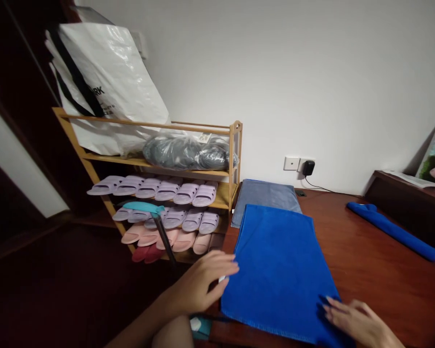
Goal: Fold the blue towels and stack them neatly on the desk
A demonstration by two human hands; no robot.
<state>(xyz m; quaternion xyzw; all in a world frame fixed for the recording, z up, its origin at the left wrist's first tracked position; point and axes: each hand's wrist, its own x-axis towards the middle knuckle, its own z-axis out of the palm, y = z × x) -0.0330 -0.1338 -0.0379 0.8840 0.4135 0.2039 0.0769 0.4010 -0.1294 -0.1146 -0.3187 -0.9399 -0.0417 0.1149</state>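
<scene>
A bright blue cloth point(279, 270) lies flat on the reddish-brown wooden table, its far end overlapping a folded grey-blue cloth point(268, 191). At the blue cloth's left edge is my left hand point(203, 280), fingers stretched out and apart, thumb below them. Whether its fingertips touch the fabric I cannot tell. My right hand point(358, 321) is by the near right corner, its fingers extended over the cloth and casting a shadow on it. Neither hand grips anything that I can see. A rolled blue cloth point(395, 232) rests farther right on the table.
Left of the table point(369, 275) stands a wooden shoe rack point(235, 159) with rows of lilac slippers point(148, 188) and pink ones point(184, 240). On top sit a white bag point(112, 72) and plastic-wrapped items point(188, 151). A black charger point(309, 167) is plugged into the wall.
</scene>
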